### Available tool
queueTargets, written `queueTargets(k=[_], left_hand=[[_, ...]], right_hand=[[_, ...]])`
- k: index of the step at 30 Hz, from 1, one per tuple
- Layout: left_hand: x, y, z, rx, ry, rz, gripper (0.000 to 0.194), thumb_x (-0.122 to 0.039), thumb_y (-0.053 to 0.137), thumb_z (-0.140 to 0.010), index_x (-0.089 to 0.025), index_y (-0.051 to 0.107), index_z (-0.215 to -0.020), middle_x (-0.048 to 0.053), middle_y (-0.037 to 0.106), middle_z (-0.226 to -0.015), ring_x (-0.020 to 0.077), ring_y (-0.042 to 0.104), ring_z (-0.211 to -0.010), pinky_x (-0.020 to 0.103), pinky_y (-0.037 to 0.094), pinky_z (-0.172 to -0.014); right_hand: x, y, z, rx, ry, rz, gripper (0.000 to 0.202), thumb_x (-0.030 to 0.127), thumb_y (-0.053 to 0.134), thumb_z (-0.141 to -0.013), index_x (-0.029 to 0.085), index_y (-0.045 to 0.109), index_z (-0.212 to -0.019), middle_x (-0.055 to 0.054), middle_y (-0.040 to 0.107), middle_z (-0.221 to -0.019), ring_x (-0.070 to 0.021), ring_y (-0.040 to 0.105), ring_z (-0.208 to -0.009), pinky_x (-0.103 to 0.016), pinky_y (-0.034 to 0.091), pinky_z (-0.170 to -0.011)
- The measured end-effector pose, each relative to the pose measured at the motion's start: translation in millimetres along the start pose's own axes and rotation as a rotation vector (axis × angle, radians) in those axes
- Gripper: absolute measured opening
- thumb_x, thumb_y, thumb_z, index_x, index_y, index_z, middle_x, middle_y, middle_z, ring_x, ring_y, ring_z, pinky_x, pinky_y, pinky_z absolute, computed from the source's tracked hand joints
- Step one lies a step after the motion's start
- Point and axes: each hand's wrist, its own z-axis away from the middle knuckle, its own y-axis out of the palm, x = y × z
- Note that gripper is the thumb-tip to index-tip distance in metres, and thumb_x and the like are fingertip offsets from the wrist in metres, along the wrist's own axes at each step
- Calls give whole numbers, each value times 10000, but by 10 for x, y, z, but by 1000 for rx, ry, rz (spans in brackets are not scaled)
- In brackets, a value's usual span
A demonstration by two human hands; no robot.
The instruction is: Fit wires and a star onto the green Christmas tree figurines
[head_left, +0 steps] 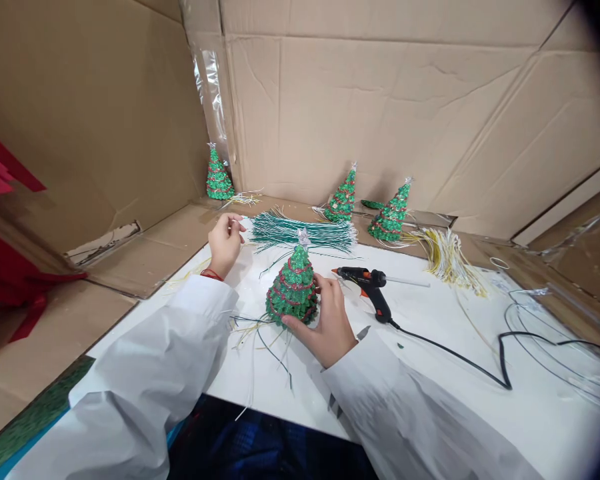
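A small green Christmas tree [291,285] with red garland and a silvery star on top stands upright on the white tabletop. My right hand [329,320] grips its lower right side, thumb at the front and fingers curled round behind. Loose green, white and yellow wires [260,327] stick out from under its base. My left hand [225,241] is raised at the left end of a bundle of green wires [305,232] with white tips. Its fingers are curled in a pinch, and what lies between them, if anything, is too small to make out.
A black hot glue gun [367,280] with a glue stick lies right of the tree, its cord [445,350] trailing right. Behind stand three finished-looking trees [391,213]. Yellow and white wires [447,257] lie at back right. Cardboard walls [380,113] enclose the table; red strips [10,293] hang left.
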Motion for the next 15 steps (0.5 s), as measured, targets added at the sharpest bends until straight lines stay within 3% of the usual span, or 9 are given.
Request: queueTargets(k=[4,8,11,15], left_hand=[[-105,-57,34,-207,319,31,292,-350,566,-946,-138,591,-1146,73,643,-1081,183,647,-911,383,564,-799],[-281,-154,214,-332,735,95,290,-344,561,-948,-154,585,-1165,80,629,-1126,187,639,-939,385,561,-812],[-447,-261,534,-261,1053,109,254,-326,562,-949,-158,600,-1135,75,636,-1110,173,639,-914,361,567,-790],[-569,-337,1068,-100,1340,110,194,-282,573,-944,-165,610,-1094,58,645,-1055,152,637,-856,318,569,-734]], right_hand=[[34,-4,0,-124,-80,-20,698,388,723,-779,214,381,-1363,-127,495,-1204,-281,531,-1101,-477,509,-895],[115,-54,-7,-307,-254,-84,413,266,647,-850,237,492,-1232,-77,543,-1047,-226,556,-953,-394,518,-767],[182,-106,-2,-355,-431,-126,271,220,585,-880,244,537,-1145,-51,553,-937,-208,555,-864,-375,504,-725],[227,-148,14,-266,-581,-168,208,308,450,-950,211,562,-1096,-65,567,-893,-203,559,-814,-362,498,-687]])
